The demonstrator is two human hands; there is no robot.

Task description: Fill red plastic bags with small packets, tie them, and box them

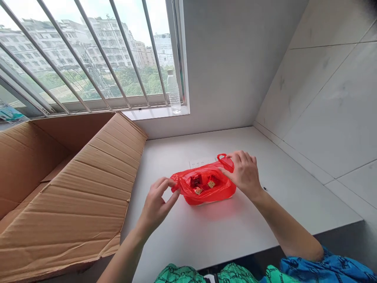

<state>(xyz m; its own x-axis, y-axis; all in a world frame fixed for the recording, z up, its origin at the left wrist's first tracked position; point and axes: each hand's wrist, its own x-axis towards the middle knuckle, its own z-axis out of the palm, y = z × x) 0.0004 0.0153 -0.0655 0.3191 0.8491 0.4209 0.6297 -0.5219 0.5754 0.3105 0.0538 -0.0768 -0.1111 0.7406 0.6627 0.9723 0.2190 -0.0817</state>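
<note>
A red plastic bag (209, 196) lies on the white tabletop with its mouth spread open toward me. Inside it are several small red packets (196, 181) with gold-and-white patterned ends; their kind is too small to make out. At the bag's left end, my left hand (157, 200) pinches a gathered bit of the plastic between thumb and fingers. My right hand (244, 173) is at the opposite end, its thumb at the rim and its fingers closed by the looped handle (221, 156).
On the left stands a large open cardboard box (88, 188), one flap folded outward beside the table (176, 232). A clear plastic bottle (173, 92) is on the sill of the barred window. Grey wall bounds the back, and tiled wall (330, 110) the right.
</note>
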